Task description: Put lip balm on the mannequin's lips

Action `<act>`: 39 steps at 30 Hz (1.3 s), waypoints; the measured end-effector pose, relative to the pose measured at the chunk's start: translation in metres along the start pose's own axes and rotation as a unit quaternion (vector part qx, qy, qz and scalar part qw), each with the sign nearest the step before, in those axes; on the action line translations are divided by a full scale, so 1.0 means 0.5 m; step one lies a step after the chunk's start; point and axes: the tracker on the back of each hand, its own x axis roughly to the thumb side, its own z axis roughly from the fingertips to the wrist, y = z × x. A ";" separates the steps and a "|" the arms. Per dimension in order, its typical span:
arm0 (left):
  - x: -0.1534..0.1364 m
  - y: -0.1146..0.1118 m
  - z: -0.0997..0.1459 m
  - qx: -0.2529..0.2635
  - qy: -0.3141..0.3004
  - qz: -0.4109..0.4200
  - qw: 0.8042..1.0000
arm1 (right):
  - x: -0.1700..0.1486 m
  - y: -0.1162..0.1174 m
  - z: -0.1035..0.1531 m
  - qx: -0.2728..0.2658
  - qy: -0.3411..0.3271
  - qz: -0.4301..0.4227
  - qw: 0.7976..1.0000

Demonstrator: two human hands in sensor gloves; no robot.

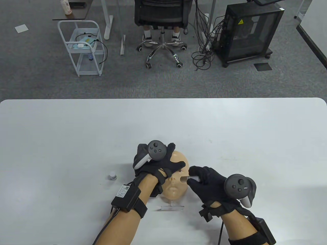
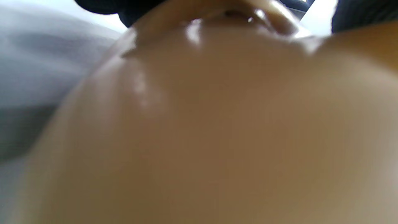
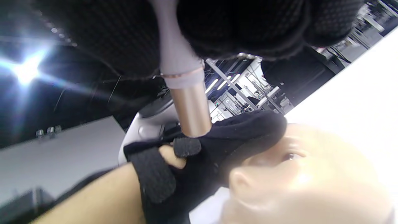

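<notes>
A tan mannequin head (image 1: 176,187) stands on a clear stand near the table's front edge, face up. My left hand (image 1: 155,163) rests on its forehead and left side and holds it; the head fills the left wrist view (image 2: 217,130), blurred. My right hand (image 1: 204,180) grips an uncapped lip balm tube (image 1: 185,178), its metal end beside the head's right cheek, above the lips. In the right wrist view the tube (image 3: 186,96) hangs from my fingers (image 3: 236,28) above the face (image 3: 298,183) and the left hand (image 3: 224,146).
A small cap (image 1: 112,175) stands on the white table (image 1: 76,132) to the left of my left forearm. The clear stand base (image 1: 171,207) lies below the head. Beyond the table's far edge are a chair, a white cart and a black cabinet.
</notes>
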 end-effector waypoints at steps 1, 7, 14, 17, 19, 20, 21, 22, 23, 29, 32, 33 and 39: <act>0.000 -0.001 -0.001 0.006 -0.002 -0.009 1.000 | 0.008 0.008 0.001 0.003 -0.010 0.016 1.000; 0.003 -0.005 -0.001 0.005 -0.016 -0.011 1.000 | 0.068 0.075 0.007 0.032 -0.092 0.132 0.986; 0.003 -0.006 -0.001 0.005 -0.017 -0.015 1.000 | 0.096 0.112 0.010 0.041 -0.139 0.201 0.969; 0.003 -0.007 -0.001 0.003 -0.017 -0.014 1.000 | 0.098 0.121 0.010 0.049 -0.144 0.215 0.965; 0.004 -0.007 -0.001 0.003 -0.017 -0.015 1.000 | 0.095 0.128 0.009 0.057 -0.145 0.221 0.963; 0.003 -0.007 -0.001 0.003 -0.017 -0.015 1.000 | 0.095 0.131 0.009 0.060 -0.146 0.225 0.962; 0.003 -0.007 -0.001 0.003 -0.017 -0.015 1.000 | 0.095 0.132 0.009 0.059 -0.146 0.226 0.961; 0.003 -0.007 -0.001 0.004 -0.018 -0.016 1.000 | 0.095 0.133 0.008 0.060 -0.147 0.228 0.961; 0.004 -0.007 -0.001 0.004 -0.018 -0.016 1.000 | 0.095 0.134 0.008 0.060 -0.146 0.230 0.960; 0.004 -0.008 -0.001 0.004 -0.017 -0.019 1.000 | 0.093 0.138 0.008 0.063 -0.147 0.235 0.959; 0.004 -0.008 -0.001 0.003 -0.017 -0.019 1.000 | 0.094 0.138 0.009 0.062 -0.150 0.239 0.957; 0.004 -0.008 -0.001 0.003 -0.017 -0.018 1.000 | 0.095 0.137 0.009 0.061 -0.150 0.240 0.957; 0.005 -0.008 -0.001 0.001 -0.016 -0.018 1.000 | 0.091 0.124 0.009 0.048 -0.150 0.240 0.958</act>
